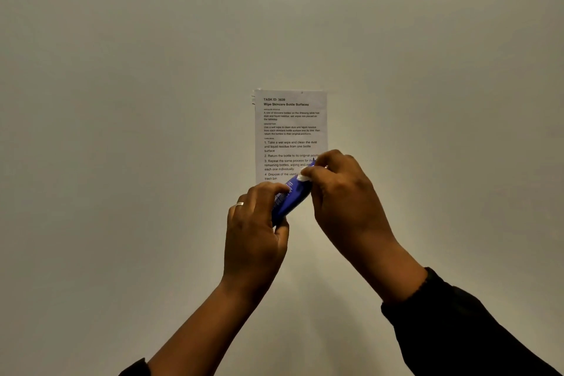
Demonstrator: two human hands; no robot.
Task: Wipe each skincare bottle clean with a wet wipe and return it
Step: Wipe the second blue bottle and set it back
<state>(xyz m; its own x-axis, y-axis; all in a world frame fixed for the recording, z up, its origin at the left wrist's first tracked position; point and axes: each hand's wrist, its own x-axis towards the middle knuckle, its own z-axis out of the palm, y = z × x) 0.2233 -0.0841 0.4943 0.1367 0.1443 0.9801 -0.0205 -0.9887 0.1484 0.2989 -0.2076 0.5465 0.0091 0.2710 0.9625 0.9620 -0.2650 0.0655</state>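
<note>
- In front of the wall [122,101], mid-view: bottle [290,196], blue with pale print along its side. It is held in the air and tilted, upper end up and to the right, lower end down and to the left.
- Left hand [253,232]: grip closed round the bottle's lower half, fingers curled over the top, thumb underneath. A ring [239,203] sits on one finger.
- Right hand [341,192]: grip curled over the bottle's upper end, pinching the wipe [303,177] against it. Most of that end is hidden behind the fingers.
- Wipe: white. Only a small fold shows, between the right thumb and the bottle.
- Sheet [290,125]: white printed paper, flat on the wall just behind the hands. Heading reads "Wipe Skincare Bottle Surfaces", with numbered steps below. The right hand and the bottle cover its lower right corner.
- Wall: plain and pale, filling the whole view.
- Right sleeve [473,330]: dark, ending at the forearm.
- Left sleeve [137,369]: dark, only an edge showing at the bottom of the view.
</note>
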